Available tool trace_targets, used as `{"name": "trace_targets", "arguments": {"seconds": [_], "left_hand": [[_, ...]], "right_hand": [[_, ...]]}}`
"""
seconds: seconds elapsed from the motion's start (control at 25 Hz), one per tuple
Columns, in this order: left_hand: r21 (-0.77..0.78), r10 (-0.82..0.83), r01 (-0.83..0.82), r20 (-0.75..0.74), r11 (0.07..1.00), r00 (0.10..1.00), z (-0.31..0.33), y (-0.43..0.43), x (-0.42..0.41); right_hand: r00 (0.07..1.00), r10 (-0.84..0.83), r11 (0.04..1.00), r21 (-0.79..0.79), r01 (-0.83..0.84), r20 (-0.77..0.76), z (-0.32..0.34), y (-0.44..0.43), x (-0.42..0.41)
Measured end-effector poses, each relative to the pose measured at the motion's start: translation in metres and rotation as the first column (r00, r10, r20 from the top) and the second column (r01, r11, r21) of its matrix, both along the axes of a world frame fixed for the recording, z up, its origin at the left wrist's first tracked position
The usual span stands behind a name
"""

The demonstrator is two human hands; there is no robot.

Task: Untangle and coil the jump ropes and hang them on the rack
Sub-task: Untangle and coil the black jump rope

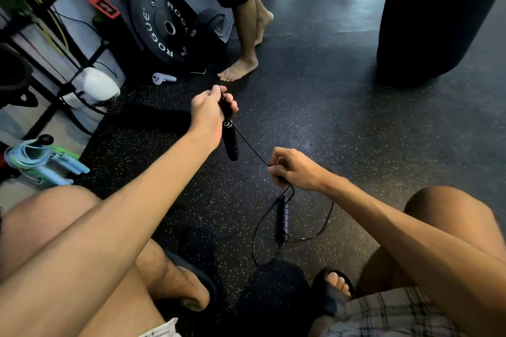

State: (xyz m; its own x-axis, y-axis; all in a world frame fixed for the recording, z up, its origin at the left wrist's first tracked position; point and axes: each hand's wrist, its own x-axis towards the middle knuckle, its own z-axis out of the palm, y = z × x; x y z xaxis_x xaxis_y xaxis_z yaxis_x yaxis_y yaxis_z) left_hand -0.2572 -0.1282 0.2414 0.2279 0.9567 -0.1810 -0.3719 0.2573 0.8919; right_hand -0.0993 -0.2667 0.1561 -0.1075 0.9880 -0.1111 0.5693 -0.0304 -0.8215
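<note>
Head view: both hands (well apart) grip black jump rope point(253, 149), left hand point(208, 112) on handle, right hand point(294, 169) pinching cord.

Weight plate point(164, 27) left of punching bag point(435, 16)

1. The thin black jump rope cord point(253, 149) passes into the closed right hand point(297, 169); the gripped section is hidden.
2. The left hand point(206, 115) covers the upper part of a black foam-grip handle point(230, 142).
3. The tall black cylindrical punching bag point(438, 16) is cut off by the top edge.
4. The black metal storage rack point(54, 44) is blurred and cut off at the left edge.
5. A barefoot bystander point(246, 35) is visible only below the knee.
</note>
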Motion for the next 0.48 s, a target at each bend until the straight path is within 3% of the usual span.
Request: {"name": "trace_targets", "arguments": {"seconds": [0.12, 0.24, 0.36, 0.48], "left_hand": [[0.217, 0.023, 0.039, -0.28, 0.975, 0.96, -0.008, -0.001, -0.003], [0.348, -0.008, 0.184, -0.451, 0.919, 0.892, -0.011, -0.004, -0.006], [0.333, -0.126, 0.377, -0.583, 0.864, 0.803, -0.009, -0.014, -0.004], [0.178, -0.329, 0.565, -0.659, 0.806, 0.677, -0.006, -0.028, 0.001]], "right_hand": [[0.997, -0.039, 0.972, 0.233, 0.024, 0.061, 0.008, 0.001, -0.003], [0.993, -0.12, 0.908, 0.404, 0.11, -0.002, 0.02, 0.0, -0.007], [0.974, -0.222, 0.839, 0.5, 0.212, -0.042, 0.025, 0.0, -0.007], [0.937, -0.335, 0.779, 0.531, 0.333, -0.097, 0.024, 0.003, -0.004]]}}
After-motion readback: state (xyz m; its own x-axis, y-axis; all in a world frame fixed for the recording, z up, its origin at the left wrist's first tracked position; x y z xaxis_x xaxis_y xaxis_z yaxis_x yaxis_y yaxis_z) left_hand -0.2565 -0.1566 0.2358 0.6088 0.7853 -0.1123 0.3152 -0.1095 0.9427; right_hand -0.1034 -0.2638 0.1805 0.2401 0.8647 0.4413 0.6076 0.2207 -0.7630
